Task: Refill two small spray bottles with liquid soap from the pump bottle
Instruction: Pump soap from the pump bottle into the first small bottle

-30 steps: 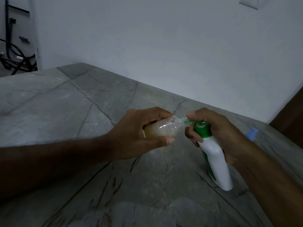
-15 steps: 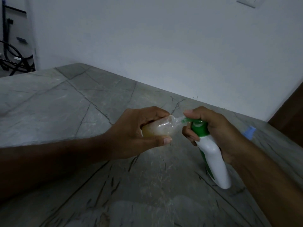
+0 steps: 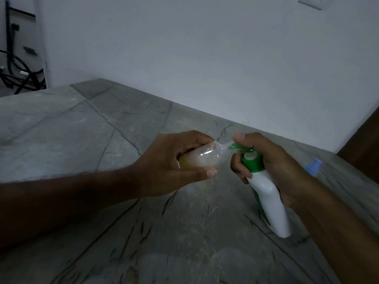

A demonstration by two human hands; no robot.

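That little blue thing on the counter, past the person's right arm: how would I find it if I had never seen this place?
Start at the grey stone counter and follow it to its right end, near the white wall. Just beyond the right hand gripping the white and green pump bottle lies a small pale blue cap. It is the only blue object on the counter.

Left and far table (image 3: pixel 67 128): bare grey stone from the near edge back to the wall (image 3: pixel 205 58); a hand could pass anywhere here.
Centre: blocked by the two hands, left hand (image 3: pixel 176 162) gripping a small clear bottle (image 3: pixel 203 157), right hand (image 3: pixel 272 160) round the pump bottle (image 3: pixel 270 199), mouth to spout.
Near table, under the forearms: open stone, reachable low.
Right side: tight; the pump bottle's base stands on the table, a small blue cap (image 3: pixel 312 166) lies just behind the right wrist, a dark brown panel (image 3: pixel 363 148) closes the corner.
Back: the wall ends all reach.
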